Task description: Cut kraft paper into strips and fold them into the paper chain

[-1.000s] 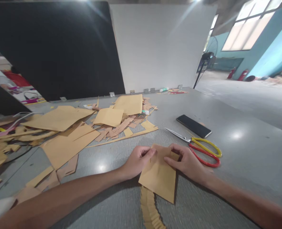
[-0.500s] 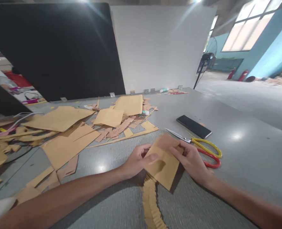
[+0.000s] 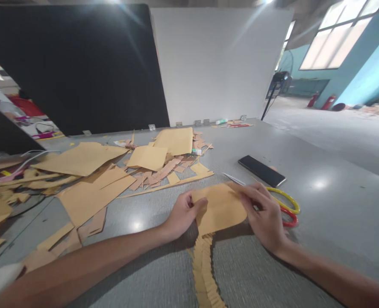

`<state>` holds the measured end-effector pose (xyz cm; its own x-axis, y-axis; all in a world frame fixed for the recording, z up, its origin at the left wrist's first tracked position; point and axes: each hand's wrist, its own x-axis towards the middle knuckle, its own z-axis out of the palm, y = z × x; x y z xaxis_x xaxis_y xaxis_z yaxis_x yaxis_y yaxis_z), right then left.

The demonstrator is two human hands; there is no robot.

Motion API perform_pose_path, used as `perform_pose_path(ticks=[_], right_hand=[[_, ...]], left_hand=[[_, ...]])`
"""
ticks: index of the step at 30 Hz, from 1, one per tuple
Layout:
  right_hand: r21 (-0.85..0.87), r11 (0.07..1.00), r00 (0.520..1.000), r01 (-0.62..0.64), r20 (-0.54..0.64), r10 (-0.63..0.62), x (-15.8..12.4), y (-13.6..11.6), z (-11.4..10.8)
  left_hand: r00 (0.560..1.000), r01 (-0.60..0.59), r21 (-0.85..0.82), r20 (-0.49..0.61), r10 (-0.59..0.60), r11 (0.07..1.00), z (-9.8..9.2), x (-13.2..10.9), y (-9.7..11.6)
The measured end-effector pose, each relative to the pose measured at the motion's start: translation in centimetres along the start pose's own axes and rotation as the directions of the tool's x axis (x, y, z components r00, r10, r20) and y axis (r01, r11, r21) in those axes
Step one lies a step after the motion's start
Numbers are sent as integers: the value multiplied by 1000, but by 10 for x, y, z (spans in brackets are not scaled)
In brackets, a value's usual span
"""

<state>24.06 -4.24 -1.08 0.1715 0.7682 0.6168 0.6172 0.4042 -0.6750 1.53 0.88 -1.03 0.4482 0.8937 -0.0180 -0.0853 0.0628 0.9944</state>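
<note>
A tan piece of paper (image 3: 221,208) is held up between my two hands above the table. My left hand (image 3: 184,216) pinches its left edge, thumb on the near face. At the upper right corner, my right hand (image 3: 264,216) grips the paper with thumb and fingers, slightly blurred. Below the paper, a curved pleated paper strip (image 3: 205,269) runs toward the bottom of the view; its upper end is hidden by the paper. Scissors (image 3: 287,201) with one yellow and one red handle lie partly behind my right hand.
A black phone (image 3: 261,170) lies beyond the scissors. Tan paper sheets (image 3: 95,192) and scraps cover the left and middle of the table (image 3: 330,222). Glue sticks (image 3: 221,122) and red pencils (image 3: 239,125) lie by the white panel (image 3: 221,64). A person (image 3: 8,107) is at far left.
The paper has turned from a slanted, corner-down pose to a more level one, its right side rising. My right hand has shifted slightly right and now covers more of the scissors.
</note>
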Motion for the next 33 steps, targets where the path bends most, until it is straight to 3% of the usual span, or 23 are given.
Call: perform_pose_path(ticks=[3,6,9,12,15,18,20,25,33], right_hand=[[-89,961,965,260,7,-261,-2,3,-7],[-143,867,871,478,205,-446,-3,9,-11],[-165,766,744,622,429,-512,-1,7,-11],[-185,698,674,692,513,-532,2,-4,-7],[-180,693,658,698,544,-521,2,-12,-4],[-157,710,655,686,558,-510,0,-11,-1],[-148,733,670,664,552,-496,-2,-9,0],[-154,769,715,621,513,-475,-3,-8,1],[-138,706,631,694,588,-506,-1,-15,-2]], left_hand=[[1000,15,0,14,-15,1000,1,-1,0],[1000,4,7,14,-4,1000,1,0,-1],[998,-28,-4,59,28,1000,0,1,-2],[997,-46,25,63,45,999,-1,2,-2],[997,-66,99,41,63,993,-1,2,-1],[988,-78,90,141,65,993,-1,1,0],[983,-54,80,180,39,995,0,1,0],[988,-24,62,152,14,998,-1,1,0],[998,-23,166,60,13,986,-5,1,-3]])
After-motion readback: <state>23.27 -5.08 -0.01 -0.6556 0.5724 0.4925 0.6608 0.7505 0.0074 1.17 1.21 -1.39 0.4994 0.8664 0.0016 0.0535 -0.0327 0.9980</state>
